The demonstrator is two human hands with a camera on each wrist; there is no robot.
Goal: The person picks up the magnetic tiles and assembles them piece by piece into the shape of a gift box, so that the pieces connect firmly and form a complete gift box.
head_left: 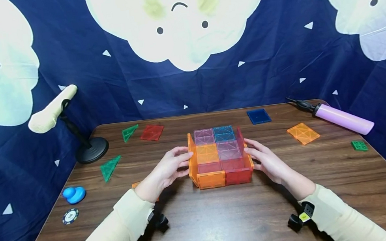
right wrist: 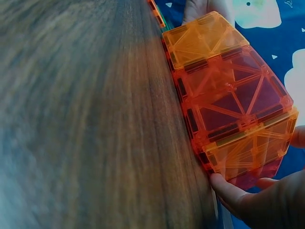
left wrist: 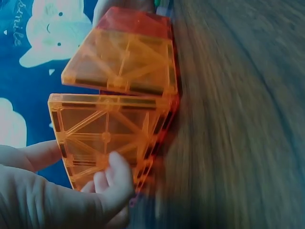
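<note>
A shallow open box of translucent magnetic tiles stands mid-table, with a floor of pink, blue, orange and purple squares, orange side walls and an orange and a red front wall. My left hand presses its fingers against the left orange wall, thumb near the wall's top edge. My right hand lies with straight fingers against the right wall. In the right wrist view, the right hand touches the near end of the box. The left hand fills the lower left of its wrist view.
Loose tiles lie around: two green triangles, a red square, a blue square, an orange square, a small green one. A purple pump lies far right. A black stand, a blue toy and a chip sit left.
</note>
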